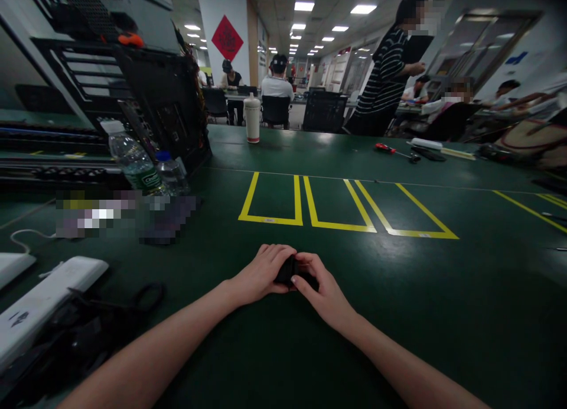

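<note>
Black object (286,271), head view; clock positions are read with the object at the dial's centre and 12 o'clock away from the wearer. The object lies between the two hands, close to the near side of the green table (443,302); its details are too dark to resolve, and whether it touches the surface cannot be told. Left hand (266,271), at 9 o'clock: fingers bent over the far side, thumb on the near side, gripping the object. Right hand (325,288), at 3 o'clock: finger and thumb curled about the opposite edge, apparently pinching it. For sound handling, one hand should steady the piece while the other makes small, even adjustments; fingertips kept to the edges would leave more of it visible. Work is best kept low over the table, short of the yellow tape outlines (343,227) at 12 to 2 o'clock and clear of the dark cables (93,332) at 8 o'clock, which could snag a sleeve or wrist.
</note>
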Action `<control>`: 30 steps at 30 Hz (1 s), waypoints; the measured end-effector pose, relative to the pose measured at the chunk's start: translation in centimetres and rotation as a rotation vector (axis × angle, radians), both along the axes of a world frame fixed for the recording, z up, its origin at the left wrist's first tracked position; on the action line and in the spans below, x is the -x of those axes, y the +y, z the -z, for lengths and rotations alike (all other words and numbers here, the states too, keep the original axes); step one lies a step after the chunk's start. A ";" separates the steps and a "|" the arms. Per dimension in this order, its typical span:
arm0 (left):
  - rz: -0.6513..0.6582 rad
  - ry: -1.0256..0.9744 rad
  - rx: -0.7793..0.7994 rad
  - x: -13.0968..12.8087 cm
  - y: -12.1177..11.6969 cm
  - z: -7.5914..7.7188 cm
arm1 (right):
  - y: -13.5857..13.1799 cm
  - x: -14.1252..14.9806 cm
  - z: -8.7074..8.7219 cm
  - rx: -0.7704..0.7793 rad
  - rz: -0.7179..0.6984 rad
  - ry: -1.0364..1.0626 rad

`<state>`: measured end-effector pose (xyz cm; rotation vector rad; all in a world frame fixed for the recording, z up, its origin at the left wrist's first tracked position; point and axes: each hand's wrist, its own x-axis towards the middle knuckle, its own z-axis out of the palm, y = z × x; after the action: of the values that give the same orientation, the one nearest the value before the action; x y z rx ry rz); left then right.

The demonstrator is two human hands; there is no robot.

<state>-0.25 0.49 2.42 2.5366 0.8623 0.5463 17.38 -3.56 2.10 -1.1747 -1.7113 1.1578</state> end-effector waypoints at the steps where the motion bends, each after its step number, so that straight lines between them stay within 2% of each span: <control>1: -0.001 0.002 -0.002 0.0 0.0 0.0 | 0.0 0.0 0.0 0.001 0.004 -0.013; 11: 0.010 0.016 -0.014 0.1 0.0 -0.3 | 0.0 -0.3 0.0 -0.129 -0.023 -0.057; 17: 0.003 0.021 -0.019 0.0 0.0 -0.3 | 0.1 -0.2 0.3 -0.052 -0.004 0.014; 21: 0.012 0.010 -0.005 0.1 0.1 -0.3 | 0.2 -0.1 0.1 -0.004 0.006 -0.025; 30: 0.022 0.018 -0.009 0.2 0.2 -0.1 | 0.1 -0.4 -0.2 -0.102 -0.035 -0.049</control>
<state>-0.41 0.68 2.52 2.5601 0.8394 0.5224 17.81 -3.44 2.26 -1.1224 -1.8126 1.0571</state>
